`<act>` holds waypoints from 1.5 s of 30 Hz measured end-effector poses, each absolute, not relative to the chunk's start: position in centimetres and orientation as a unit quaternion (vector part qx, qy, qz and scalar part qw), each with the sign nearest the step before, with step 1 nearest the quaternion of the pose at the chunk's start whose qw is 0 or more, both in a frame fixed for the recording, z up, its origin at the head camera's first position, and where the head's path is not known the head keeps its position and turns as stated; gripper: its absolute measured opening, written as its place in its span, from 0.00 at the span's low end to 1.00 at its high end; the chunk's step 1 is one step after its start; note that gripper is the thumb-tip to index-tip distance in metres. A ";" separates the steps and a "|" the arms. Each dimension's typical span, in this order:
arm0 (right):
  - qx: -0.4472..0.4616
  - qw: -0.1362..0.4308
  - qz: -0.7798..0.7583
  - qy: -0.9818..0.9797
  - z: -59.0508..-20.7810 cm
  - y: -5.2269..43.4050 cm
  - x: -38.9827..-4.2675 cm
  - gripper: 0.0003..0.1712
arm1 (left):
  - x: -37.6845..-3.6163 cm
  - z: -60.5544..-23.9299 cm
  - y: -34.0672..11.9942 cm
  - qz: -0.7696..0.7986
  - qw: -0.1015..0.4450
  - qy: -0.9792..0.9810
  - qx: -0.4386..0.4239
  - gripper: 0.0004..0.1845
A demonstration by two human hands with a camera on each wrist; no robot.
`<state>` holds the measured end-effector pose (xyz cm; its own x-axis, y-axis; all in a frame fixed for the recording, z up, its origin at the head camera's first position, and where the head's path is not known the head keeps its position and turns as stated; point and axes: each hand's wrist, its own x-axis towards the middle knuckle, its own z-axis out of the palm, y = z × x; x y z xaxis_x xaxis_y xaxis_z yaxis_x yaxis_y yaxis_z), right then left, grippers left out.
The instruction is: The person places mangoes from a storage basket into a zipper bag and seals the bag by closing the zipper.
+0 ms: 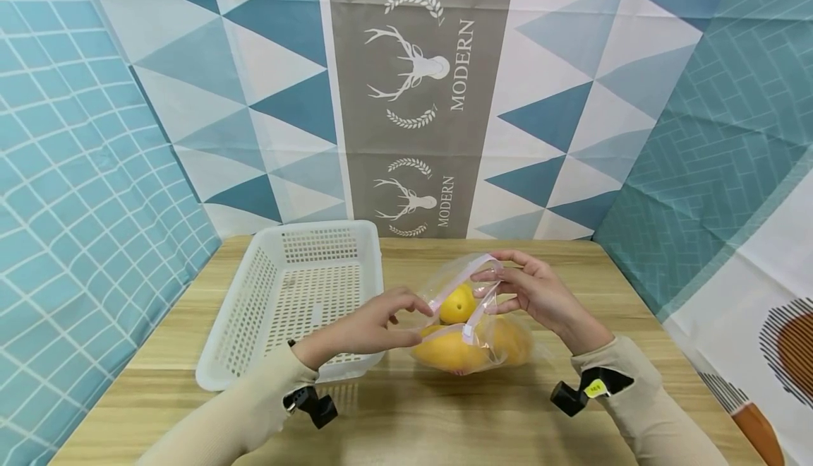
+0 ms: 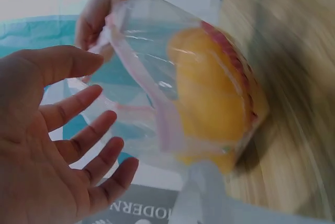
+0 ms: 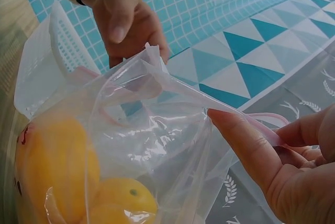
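A clear zip bag (image 1: 444,279) with a pink seal strip lies on the wooden table (image 1: 406,416), its mouth held up. Inside are yellow fruits: a small round one (image 1: 457,303) and larger ones (image 1: 447,353). My right hand (image 1: 530,289) pinches the pink strip at the bag's right rim, seen close in the right wrist view (image 3: 272,156). My left hand (image 1: 381,325) reaches to the left rim. In the left wrist view its fingers (image 2: 78,145) are spread and straight beside the bag (image 2: 152,77), holding nothing. The fruit (image 2: 209,103) shows through the plastic.
A white perforated plastic basket (image 1: 254,311) stands on the table just left of the bag, partly under my left forearm. Patterned blue and grey cloth walls close in the back and both sides. Bare wood lies in front of the bag.
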<state>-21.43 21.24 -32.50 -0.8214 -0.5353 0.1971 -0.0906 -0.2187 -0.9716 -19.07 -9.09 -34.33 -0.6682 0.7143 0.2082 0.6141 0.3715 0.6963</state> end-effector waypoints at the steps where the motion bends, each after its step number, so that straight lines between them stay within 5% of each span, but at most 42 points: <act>1: -0.258 0.151 -0.737 0.606 -32.5 21.2 -21.4 0.12 | -19.1 -34.5 -9.2 0.373 0.050 0.832 0.409 0.16; 18: -0.254 0.153 -0.741 0.603 -32.3 21.3 -21.5 0.13 | -19.0 -36.2 -9.7 0.170 -0.048 0.885 0.432 0.03; 32: -0.253 0.148 -0.740 0.605 -32.2 21.6 -21.6 0.13 | -18.8 -36.2 -9.6 0.163 -0.136 0.864 0.457 0.05; 45: -0.246 0.122 -0.737 0.618 -31.2 22.1 -22.1 0.12 | -19.5 -34.4 -10.0 0.188 -0.279 0.834 0.437 0.06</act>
<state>-22.14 22.09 -31.23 -0.8492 -0.4839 0.2112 -0.1235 -0.2069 -0.9705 -19.51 -9.95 -34.40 -0.4620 0.6251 0.6291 0.8343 0.5470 0.0692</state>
